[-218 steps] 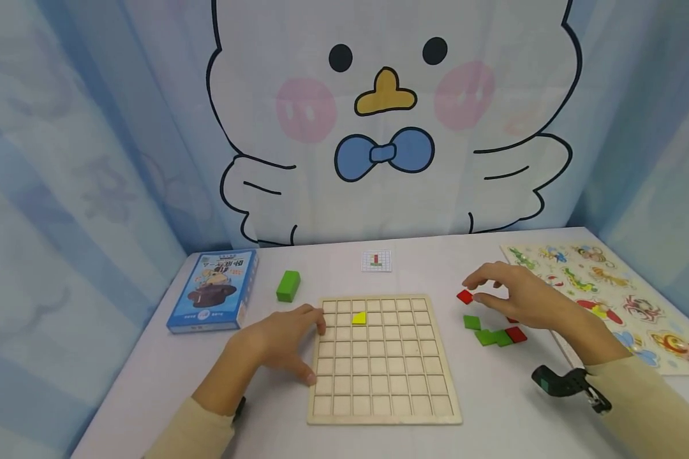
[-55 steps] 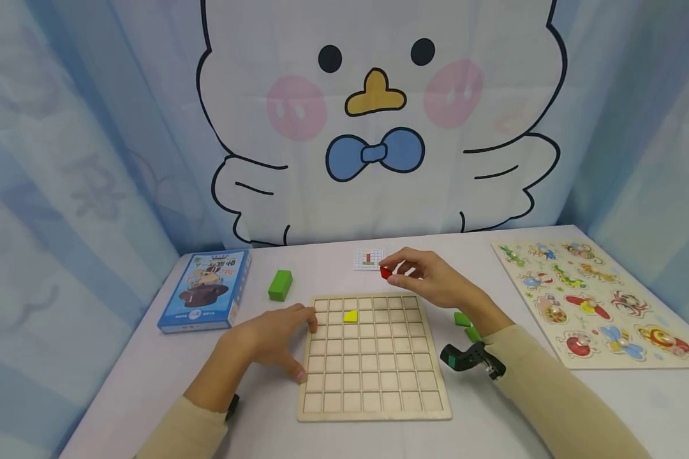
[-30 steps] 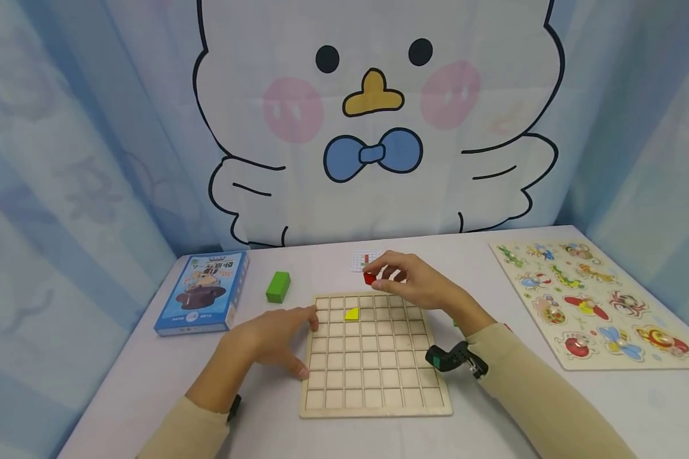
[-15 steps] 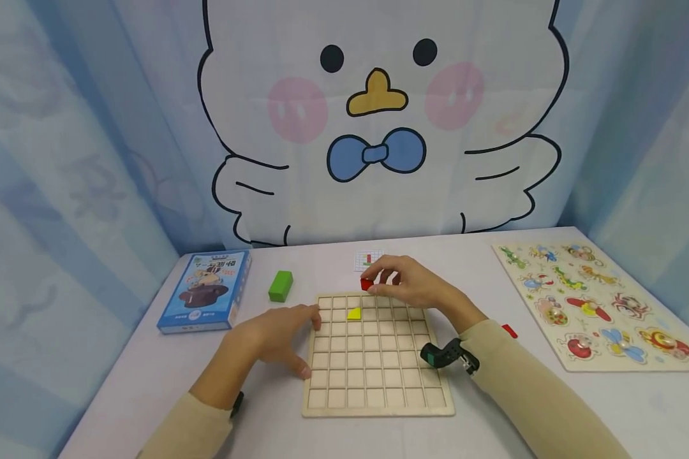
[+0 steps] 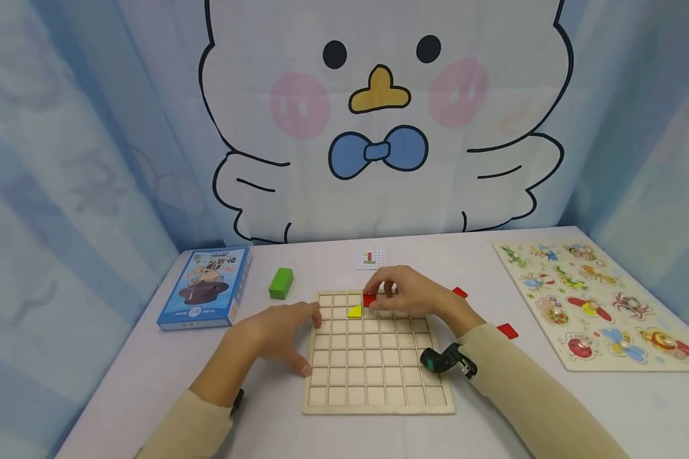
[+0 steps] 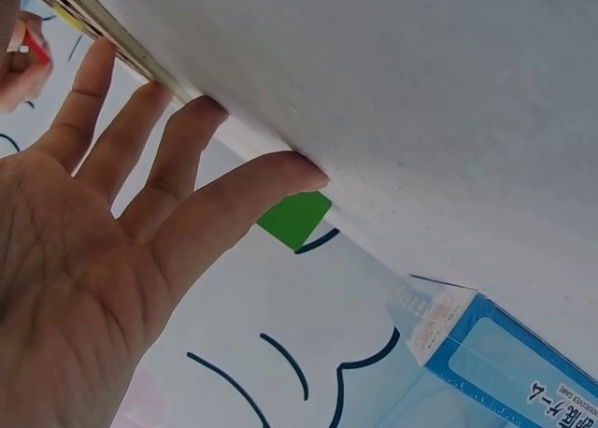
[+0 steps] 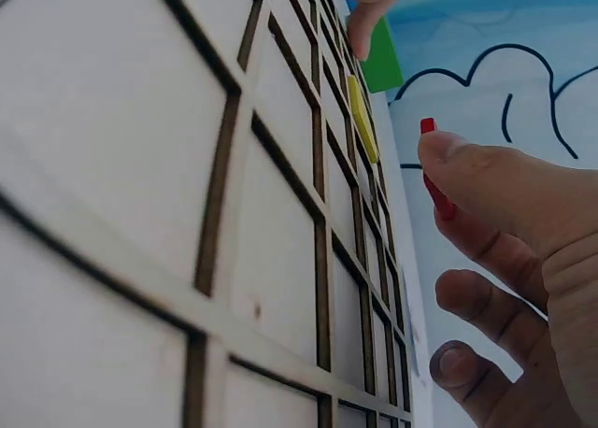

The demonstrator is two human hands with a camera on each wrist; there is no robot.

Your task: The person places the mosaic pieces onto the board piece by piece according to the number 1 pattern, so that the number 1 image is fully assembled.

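A wooden grid board (image 5: 374, 360) lies on the white table. My left hand (image 5: 275, 335) rests along its left edge, thumb and fingers spread and touching the rim. Between thumb and index finger, my right hand (image 5: 410, 293) pinches a red square tile (image 5: 369, 300) over the board's far rows. In the right wrist view the red tile (image 7: 437, 196) shows edge-on, tilted and apart from the grid. One yellow tile (image 5: 354, 312) with a slanted corner sits in a cell of the second row, just left of the red tile.
Two more red tiles (image 5: 508, 331) lie right of the board, partly behind the right arm. Behind the board is a small pattern card (image 5: 370, 258). A green block (image 5: 281, 283) and a blue box (image 5: 205, 288) stand at left. An insect picture board (image 5: 603, 306) lies at right.
Since the earliest frame, my right hand has picked up a red tile from the right and carried it left past the card, then down over the board's far rows. My left hand stays at the edge.
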